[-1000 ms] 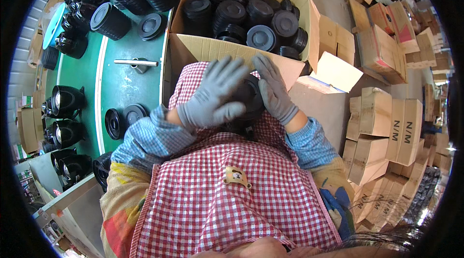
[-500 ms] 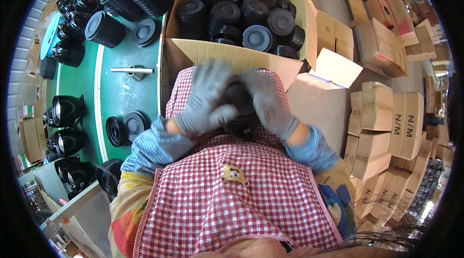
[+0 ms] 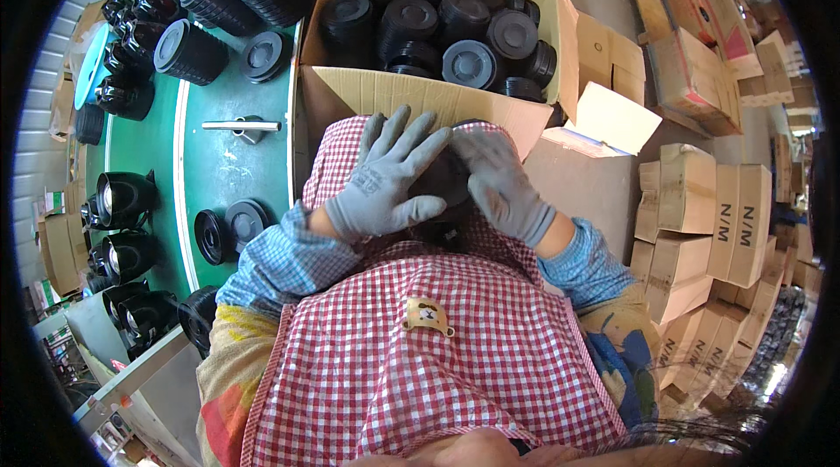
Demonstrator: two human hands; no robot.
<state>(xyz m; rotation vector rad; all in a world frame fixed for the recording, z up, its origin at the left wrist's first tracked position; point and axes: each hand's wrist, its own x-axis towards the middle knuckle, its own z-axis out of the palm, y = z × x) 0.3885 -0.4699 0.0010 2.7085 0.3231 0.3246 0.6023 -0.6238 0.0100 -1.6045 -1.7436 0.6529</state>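
A dark round part (image 3: 446, 176) sits in my lap between my hands, mostly covered by them, so its exact kind is hard to make out. My left hand (image 3: 385, 180), in a grey work glove, lies over its left side with the fingers spread and the thumb pointing right. On the other side my right hand (image 3: 509, 191), gloved alike, rests at the part's edge with its fingers stretched out and slightly blurred. Neither hand is wrapped round anything. Beyond my knees stands an open cardboard box (image 3: 350, 92) holding several stacks of black round lids (image 3: 470, 64).
A green workbench (image 3: 232, 156) on the left carries tall stacks of black discs (image 3: 191, 53), a metal T-shaped tool (image 3: 242, 126), two loose discs (image 3: 248, 218) and glossy black housings (image 3: 122, 200). Piled cartons (image 3: 691, 191) line the right side.
My left hand has come to rest with its fingers spread, after being blurred by motion. The right hand has shifted slightly right, showing its thumb more clearly.
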